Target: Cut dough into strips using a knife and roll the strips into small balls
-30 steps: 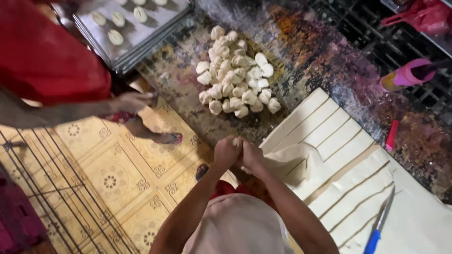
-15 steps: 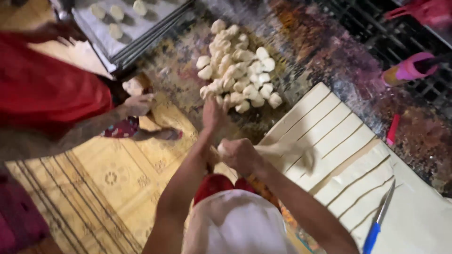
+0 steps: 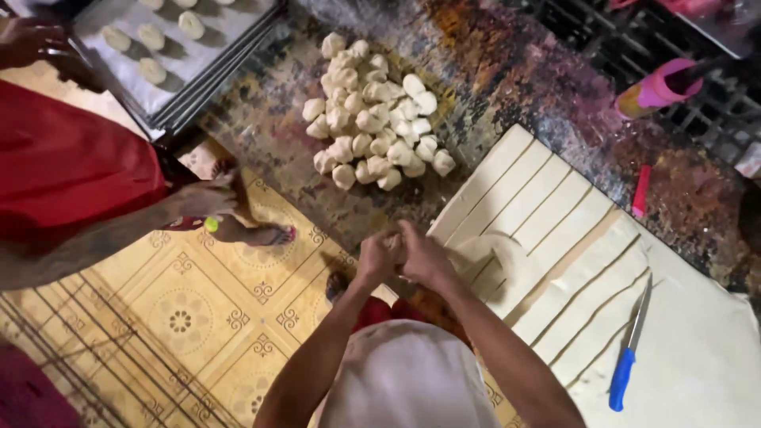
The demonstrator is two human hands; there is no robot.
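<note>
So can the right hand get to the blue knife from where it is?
Probably yes. The blue-handled knife lies in the open on the cut dough sheet, off to the right hand's side, with nothing over it. But that hand is pressed together with the left hand around dough.

Dough piece hidden between the pressed-together left hand (image 3: 374,257) and right hand (image 3: 424,255), baking tray (image 3: 230,40) cut off at the top edge, dough sheet (image 3: 697,349) cropped at right, co-worker's torso beyond the left edge
</note>
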